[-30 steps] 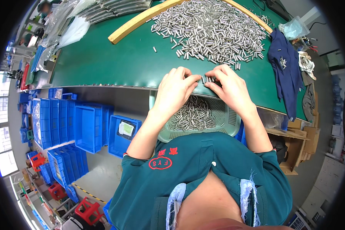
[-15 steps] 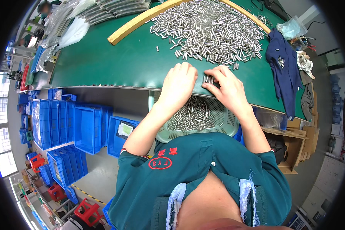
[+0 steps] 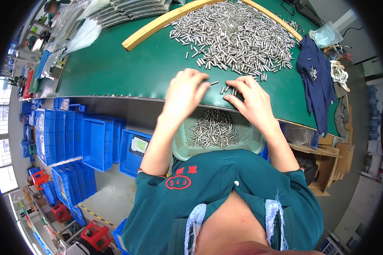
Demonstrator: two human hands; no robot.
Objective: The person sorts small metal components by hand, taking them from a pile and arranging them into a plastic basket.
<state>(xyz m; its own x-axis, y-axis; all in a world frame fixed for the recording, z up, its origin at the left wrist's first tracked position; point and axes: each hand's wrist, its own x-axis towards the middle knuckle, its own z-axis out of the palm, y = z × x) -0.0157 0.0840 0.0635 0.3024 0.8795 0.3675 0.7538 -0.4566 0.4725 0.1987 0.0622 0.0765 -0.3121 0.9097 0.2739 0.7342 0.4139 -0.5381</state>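
My right hand (image 3: 253, 101) rests at the table's near edge, thumb and fingers curled around a few short metal pins (image 3: 234, 91). Another two pins lie just left of its fingertips. To its left, my left hand (image 3: 185, 91) is over the table edge, slightly blurred, thumb and fingers apart. A single pin (image 3: 214, 83) lies just beyond its fingertips. Below both hands, a pale green perforated plastic basket (image 3: 181, 142) holds many similar pins (image 3: 215, 129). A large heap of pins (image 3: 238, 36) spreads over the green tabletop (image 3: 102, 72) beyond my hands.
Wooden strips (image 3: 157, 35) border the heap. A dark blue cloth (image 3: 312, 80) with several pins on it drapes over the right edge. Plastic-wrapped sheets (image 3: 130, 12) are stacked at the far left. Blue crates (image 3: 97, 142) stand on the floor left; cardboard boxes (image 3: 330, 165) sit right.
My left hand has moved left, away from my right hand, and its thumb has spread from the fingers. Pins between the hands now lie scattered. My right hand stays nearly in place.
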